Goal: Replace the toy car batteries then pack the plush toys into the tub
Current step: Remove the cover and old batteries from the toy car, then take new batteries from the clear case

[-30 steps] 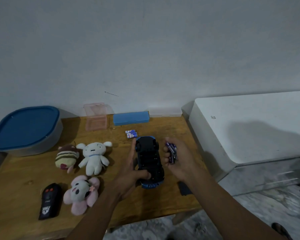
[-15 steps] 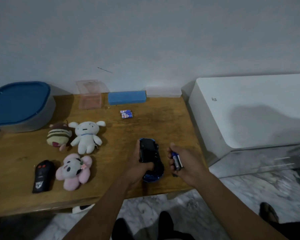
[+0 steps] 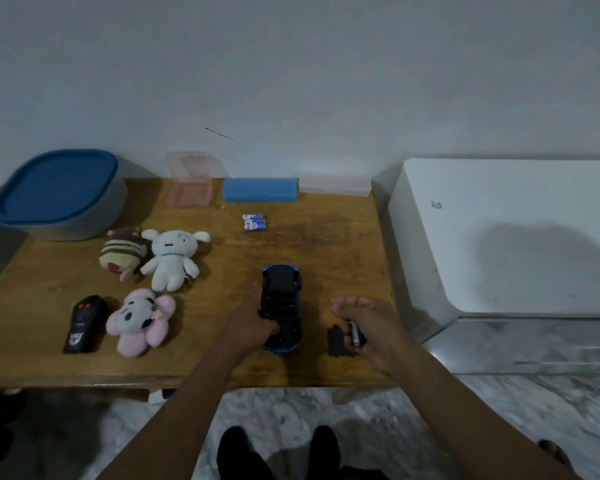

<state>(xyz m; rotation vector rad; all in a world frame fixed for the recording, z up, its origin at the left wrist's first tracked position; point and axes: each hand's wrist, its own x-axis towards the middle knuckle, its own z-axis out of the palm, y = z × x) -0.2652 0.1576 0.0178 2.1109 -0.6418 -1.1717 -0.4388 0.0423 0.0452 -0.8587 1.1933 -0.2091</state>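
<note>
Advice: steady upturned blue plastic toy car (image 3: 281, 306) with clasping left hand (image 3: 248, 327); set dark used battery (image 3: 355, 334), pinched in half-curled right hand (image 3: 368, 323), down right, near black cover (image 3: 336, 339).

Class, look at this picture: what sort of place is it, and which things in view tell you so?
Probably a room in a home: a small wooden table against a plain wall, plush toys and a toy car on it, over a marble-patterned floor.

arms: bare, no sleeves in view | left hand (image 3: 253, 329), right hand (image 3: 373, 323): no gloves | legs: dark trousers
</note>
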